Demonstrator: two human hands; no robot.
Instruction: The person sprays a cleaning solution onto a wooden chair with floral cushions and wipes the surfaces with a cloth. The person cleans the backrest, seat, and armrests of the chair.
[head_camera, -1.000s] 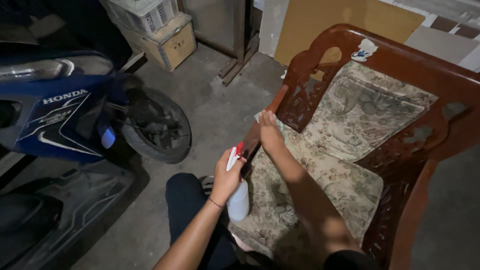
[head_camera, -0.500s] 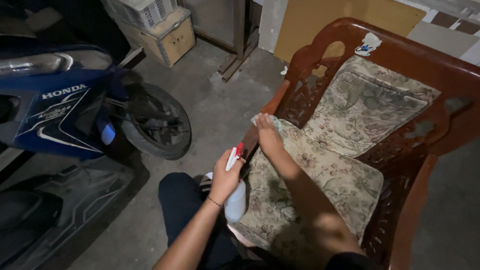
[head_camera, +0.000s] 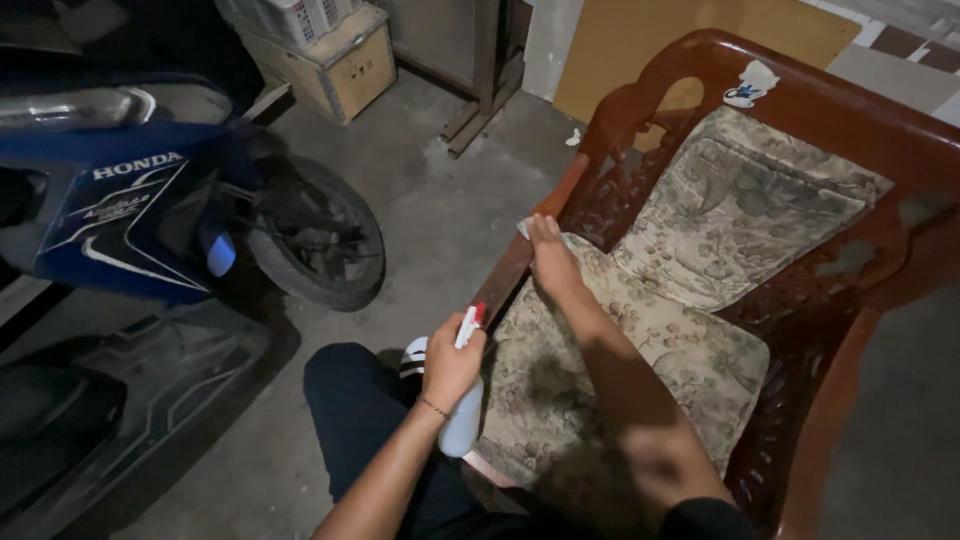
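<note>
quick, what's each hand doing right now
Left hand: closed around a white spray bottle with a red trigger.
Right hand: flat, pressing a small cloth on the wooden chair armrest.

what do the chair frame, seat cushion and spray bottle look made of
Chair frame: likely wood, glossy reddish-brown varnish, carved openwork. Seat cushion: woven fabric, faded floral pattern, matte. Spray bottle in the left hand: probably translucent white plastic with a red-and-white trigger.

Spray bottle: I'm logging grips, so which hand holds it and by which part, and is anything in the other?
The left hand grips the spray bottle by its neck, below the trigger head. The right hand presses a cloth flat on the chair's armrest.
</note>
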